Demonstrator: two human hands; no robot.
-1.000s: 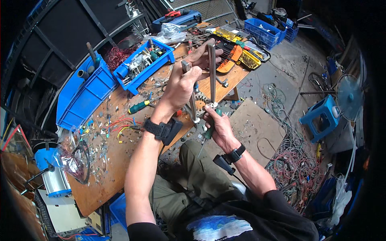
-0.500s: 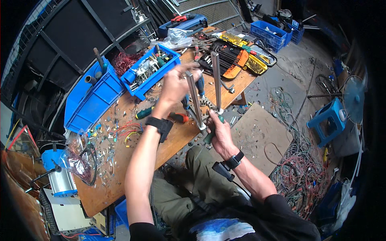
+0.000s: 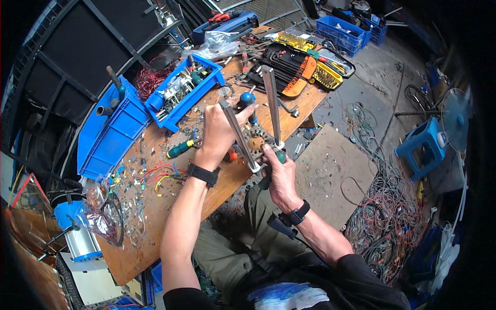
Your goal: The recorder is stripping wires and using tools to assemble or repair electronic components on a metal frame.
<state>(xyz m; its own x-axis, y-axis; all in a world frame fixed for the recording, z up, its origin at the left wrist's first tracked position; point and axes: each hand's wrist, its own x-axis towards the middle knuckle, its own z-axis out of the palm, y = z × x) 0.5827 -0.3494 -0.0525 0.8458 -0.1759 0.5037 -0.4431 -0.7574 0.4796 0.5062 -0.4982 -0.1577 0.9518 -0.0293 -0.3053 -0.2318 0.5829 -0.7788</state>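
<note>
My left hand (image 3: 221,133) grips the upper part of a long grey metal bar (image 3: 238,135) that leans to the left. A second grey bar (image 3: 272,103) stands nearly upright beside it, and the two meet low down in a V shape. My right hand (image 3: 280,174) is closed at their lower ends around a green-handled tool (image 3: 267,181). A rusty toothed wheel (image 3: 256,142) shows between the bars. Both hands are held above the front edge of the wooden workbench (image 3: 150,227). I cannot tell how the bars are joined at the base.
On the bench are blue parts bins (image 3: 178,93), a green-handled screwdriver (image 3: 181,150), an open bit set case (image 3: 305,72), loose wires (image 3: 155,173) and a plastic bag (image 3: 103,212). On the floor lie tangled cables (image 3: 385,217), a board (image 3: 325,170), a blue stool (image 3: 423,150) and a fan (image 3: 457,111).
My left hand has come down from the bar's top and swung its bar leftward, away from the upright one. The two bars now spread in a V. My right hand has stayed at the base.
</note>
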